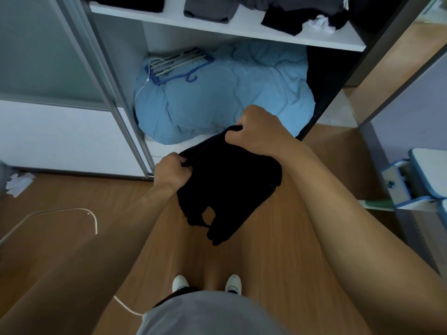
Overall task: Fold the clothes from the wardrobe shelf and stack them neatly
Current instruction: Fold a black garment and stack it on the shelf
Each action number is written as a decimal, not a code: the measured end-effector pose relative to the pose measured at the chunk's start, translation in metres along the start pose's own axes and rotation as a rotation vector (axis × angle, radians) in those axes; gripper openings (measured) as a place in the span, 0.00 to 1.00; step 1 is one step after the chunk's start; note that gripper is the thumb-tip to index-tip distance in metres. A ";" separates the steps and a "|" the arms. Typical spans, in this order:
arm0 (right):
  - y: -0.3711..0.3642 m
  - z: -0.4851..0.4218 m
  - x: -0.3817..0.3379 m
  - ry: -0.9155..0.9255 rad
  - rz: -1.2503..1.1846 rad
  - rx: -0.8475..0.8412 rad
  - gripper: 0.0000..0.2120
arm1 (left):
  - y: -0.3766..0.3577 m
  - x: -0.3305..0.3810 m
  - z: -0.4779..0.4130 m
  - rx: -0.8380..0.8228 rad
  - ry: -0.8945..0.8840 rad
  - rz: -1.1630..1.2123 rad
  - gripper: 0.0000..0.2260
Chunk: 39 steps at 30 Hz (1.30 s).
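A black garment [225, 187] hangs in the air in front of the wardrobe, above the wooden floor. My left hand [171, 170] grips its upper left edge. My right hand [256, 129] grips its upper right corner, a little higher and farther from me. The cloth droops down below both hands with a small gap near its lower edge. On the white wardrobe shelf [242, 27] above lie a folded grey garment [210, 8], a dark folded pile [128, 1] at the left and a loose heap of dark and white clothes [307, 18] at the right.
A light blue duvet [229, 93] fills the wardrobe bottom, with blue and grey hangers [176, 64] on it. A sliding door [60, 81] stands at the left. A white cable [72, 211] and crumpled paper [18, 183] lie on the floor. A blue-white stool [416, 180] stands at the right.
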State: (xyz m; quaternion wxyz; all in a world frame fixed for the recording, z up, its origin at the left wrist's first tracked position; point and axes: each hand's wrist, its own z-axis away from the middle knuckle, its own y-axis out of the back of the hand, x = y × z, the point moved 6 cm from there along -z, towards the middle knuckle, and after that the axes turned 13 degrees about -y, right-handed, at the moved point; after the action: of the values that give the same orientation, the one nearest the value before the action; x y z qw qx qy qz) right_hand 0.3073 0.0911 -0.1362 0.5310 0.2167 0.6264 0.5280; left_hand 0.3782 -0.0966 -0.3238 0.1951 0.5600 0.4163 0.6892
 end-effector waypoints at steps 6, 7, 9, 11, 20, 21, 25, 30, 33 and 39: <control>-0.007 0.012 0.002 0.054 -0.153 -0.162 0.27 | -0.001 -0.029 0.007 0.003 0.109 -0.025 0.11; -0.008 0.014 0.001 0.059 -0.184 -0.162 0.28 | -0.001 -0.033 0.007 -0.006 0.135 -0.033 0.10; -0.010 0.017 -0.001 0.074 -0.224 -0.151 0.28 | -0.002 -0.040 0.010 -0.058 0.191 -0.075 0.03; -0.011 0.019 -0.002 0.076 -0.243 -0.135 0.27 | -0.007 -0.052 0.012 -0.121 0.224 -0.056 0.06; -0.010 -0.002 0.037 -0.117 0.089 -0.064 0.24 | 0.023 -0.077 0.025 0.276 0.289 0.734 0.15; -0.013 -0.005 0.044 -0.151 0.089 -0.063 0.18 | 0.027 -0.079 0.024 0.290 0.290 0.751 0.14; -0.020 -0.008 0.061 -0.245 -0.039 -0.061 0.08 | 0.039 -0.077 0.021 0.244 0.229 0.716 0.12; -0.020 -0.006 0.069 -0.187 -0.121 -0.046 0.24 | 0.049 -0.074 0.014 0.121 0.112 0.513 0.20; -0.020 -0.007 0.070 -0.218 -0.045 -0.061 0.30 | 0.056 -0.063 0.007 0.070 0.018 0.393 0.13; -0.011 -0.010 0.072 -0.303 0.032 -0.050 0.19 | 0.048 -0.051 0.006 -0.213 -0.099 0.283 0.15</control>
State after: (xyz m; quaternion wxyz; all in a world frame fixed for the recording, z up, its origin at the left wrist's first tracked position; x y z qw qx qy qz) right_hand 0.2768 0.1423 -0.1790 0.6162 0.2907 0.5220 0.5131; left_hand 0.4087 -0.1595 -0.3166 0.1747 0.6225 0.2479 0.7214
